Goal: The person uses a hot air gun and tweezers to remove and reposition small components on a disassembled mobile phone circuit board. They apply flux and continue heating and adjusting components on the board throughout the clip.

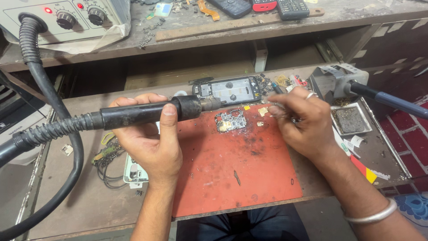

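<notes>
My left hand [149, 138] grips a black hot-air wand [147, 112], held level with its metal nozzle pointing right above a small circuit board [230, 121]. The board lies on a red work mat [240, 174]. A ribbed black hose [49, 129] runs from the wand off to the left. My right hand [301, 120] hovers at the mat's right edge, fingers pinched on thin metal tweezers [276, 105] whose tip points left toward the board. Just behind the board lies an opened phone frame [232, 90].
A grey rework station [58, 20] with two knobs and red lights sits on the upper shelf, near several phones [263, 6]. A soldering iron in its stand [343, 80] and a sponge tray [350, 119] are at the right. Loose wires and parts [109, 156] lie left.
</notes>
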